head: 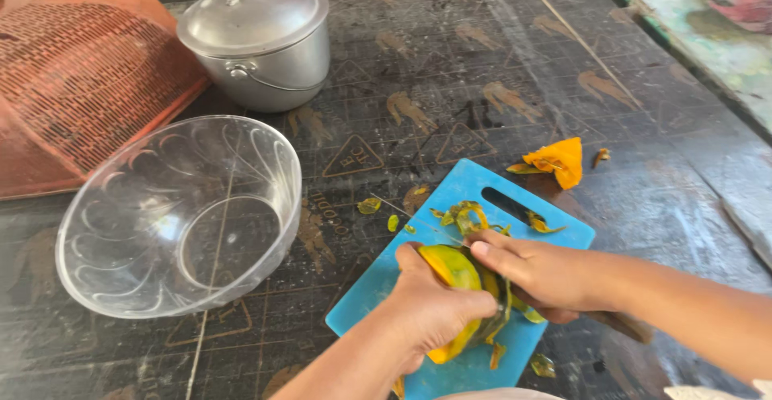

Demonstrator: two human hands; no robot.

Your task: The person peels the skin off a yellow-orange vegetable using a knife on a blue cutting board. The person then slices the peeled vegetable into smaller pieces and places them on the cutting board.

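My left hand [430, 307] grips a yellow-orange fruit with green skin [450, 270] over a blue cutting board [462, 195]. My right hand [539, 275] is closed on a knife whose brown handle [623, 325] sticks out to the right; the blade lies against the fruit and is mostly hidden by my fingers. Strips of green and yellow peel [469, 215] lie on the board near its slot handle.
A large transparent bowl [181, 215] stands left of the board. Behind it are a lidded metal pot [261, 42] and an orange mesh food cover [76, 70]. A cut orange piece of fruit [559, 161] lies on the dark patterned tabletop [450, 62].
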